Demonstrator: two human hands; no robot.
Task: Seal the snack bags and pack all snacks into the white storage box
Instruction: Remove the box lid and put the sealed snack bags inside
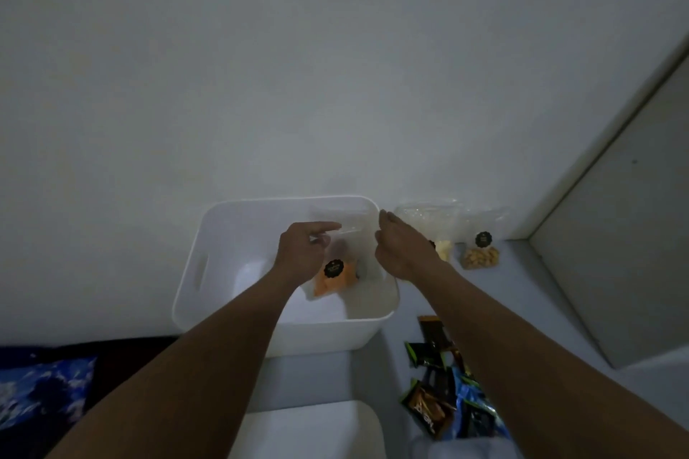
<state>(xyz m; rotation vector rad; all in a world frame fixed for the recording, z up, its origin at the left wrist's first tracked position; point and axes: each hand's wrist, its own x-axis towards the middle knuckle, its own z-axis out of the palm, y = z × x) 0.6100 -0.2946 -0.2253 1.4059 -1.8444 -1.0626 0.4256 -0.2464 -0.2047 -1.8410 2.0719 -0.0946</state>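
- You hold the clear bag with orange snack (pixel 333 279) by its top edge, above the opening of the white storage box (pixel 194 272). Its lower part hangs down inside the walls, and I cannot tell if it touches the bottom.
- Your left hand (pixel 304 250) pinches the left end of the top edge, with the index finger stretched along it.
- Your right hand (pixel 400 250) pinches the right end of the same edge with curled fingers.
- A round black sticker (pixel 333 268) sits on the front of the bag.
- The box stands against the wall (pixel 335 67).
- Just right of the box, at the wall, stand two more clear bags: the bag with pale yellow snack (pixel 444 248) and the bag with brown nuts (pixel 481 258).
- Near your right forearm lies a heap of small wrapped snacks (pixel 434 404), in dark, green and blue wrappers.
- A white rounded lid (pixel 309 432) is at the bottom edge.
- A blue patterned cloth (pixel 41 391) lies at the lower left.
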